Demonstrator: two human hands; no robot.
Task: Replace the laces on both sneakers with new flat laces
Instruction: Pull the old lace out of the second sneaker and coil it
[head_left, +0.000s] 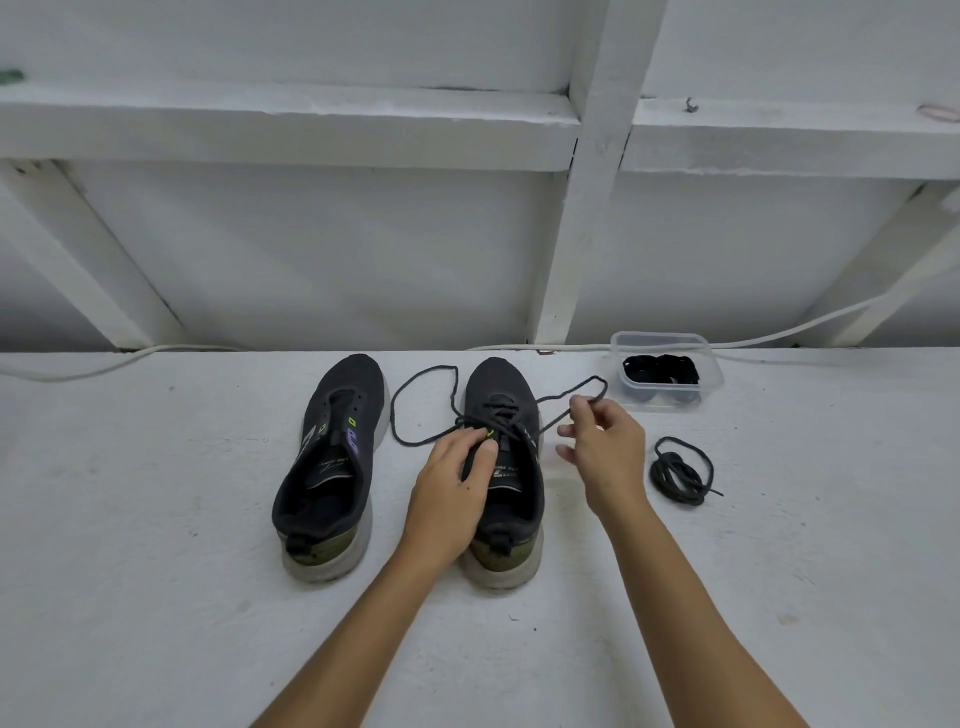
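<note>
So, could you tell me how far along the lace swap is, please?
Done: the left sneaker has no lace; a removed lace lies coiled. In hand: the right hand pulls the right sneaker's lace; the left hand steadies it. Left: fitting the laces in the tub.

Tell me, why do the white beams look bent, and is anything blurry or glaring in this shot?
Head view: wide-angle lens bows the white beams toward the edges; light is soft and even, no glare, only faint shadows beside the sneakers; the right hand looks slightly smeared, the left hand sharper.
</note>
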